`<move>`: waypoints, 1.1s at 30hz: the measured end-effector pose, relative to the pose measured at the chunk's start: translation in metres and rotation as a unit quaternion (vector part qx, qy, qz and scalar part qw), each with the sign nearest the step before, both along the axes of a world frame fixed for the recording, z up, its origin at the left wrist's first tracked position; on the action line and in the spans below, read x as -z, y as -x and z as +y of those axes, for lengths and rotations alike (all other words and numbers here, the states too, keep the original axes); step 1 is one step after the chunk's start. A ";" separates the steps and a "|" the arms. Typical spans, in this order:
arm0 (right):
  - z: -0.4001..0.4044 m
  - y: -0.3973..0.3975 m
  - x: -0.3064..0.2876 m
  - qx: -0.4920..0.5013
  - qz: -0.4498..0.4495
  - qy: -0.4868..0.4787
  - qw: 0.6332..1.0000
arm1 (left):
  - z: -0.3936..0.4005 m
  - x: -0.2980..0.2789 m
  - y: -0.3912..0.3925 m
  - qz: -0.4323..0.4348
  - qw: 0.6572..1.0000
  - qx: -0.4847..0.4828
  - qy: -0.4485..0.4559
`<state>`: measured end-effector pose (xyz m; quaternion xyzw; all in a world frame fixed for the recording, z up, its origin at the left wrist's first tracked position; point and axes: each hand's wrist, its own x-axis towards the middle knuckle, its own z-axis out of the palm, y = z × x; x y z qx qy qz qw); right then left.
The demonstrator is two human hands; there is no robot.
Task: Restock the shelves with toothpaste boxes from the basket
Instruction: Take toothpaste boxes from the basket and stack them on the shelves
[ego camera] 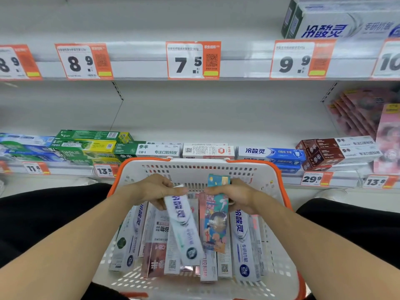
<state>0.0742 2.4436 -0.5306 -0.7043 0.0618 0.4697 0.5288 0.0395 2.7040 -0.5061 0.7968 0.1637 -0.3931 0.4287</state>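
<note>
A white basket (281, 245) with an orange rim sits in front of me, holding several toothpaste boxes lying lengthwise. My left hand (151, 190) grips the far end of a white and blue box (184, 226), lifted and tilted over the others. My right hand (236, 197) grips the top of a colourful illustrated box (216, 224), also raised above the pile. Both hands are over the basket's far half, close together.
The lower shelf (151, 169) behind the basket carries rows of green, white, blue and brown toothpaste boxes with price tags along its edge. The upper shelf (140, 61) holds white boxes (337, 20) only at the far right. Pink packs (363, 113) hang at right.
</note>
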 end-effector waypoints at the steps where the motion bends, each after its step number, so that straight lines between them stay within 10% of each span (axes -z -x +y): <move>1: -0.003 -0.002 0.000 0.009 0.002 0.001 1.000 | -0.002 0.001 0.000 0.003 1.000 -0.013 0.006; 7: -0.010 -0.003 -0.003 -0.001 0.036 0.016 0.999 | -0.019 0.008 0.005 0.062 0.996 -0.006 0.067; 13: 0.015 0.002 -0.004 -0.153 -0.209 0.198 0.946 | -0.028 0.004 0.002 0.083 0.988 -0.009 0.128; 23: -0.007 -0.005 -0.008 -0.209 0.029 0.022 0.977 | -0.041 0.012 0.006 0.032 0.991 0.026 0.129; 33: -0.002 0.001 -0.003 -0.192 -0.184 0.114 0.957 | -0.037 -0.007 0.000 -0.001 0.987 0.049 0.152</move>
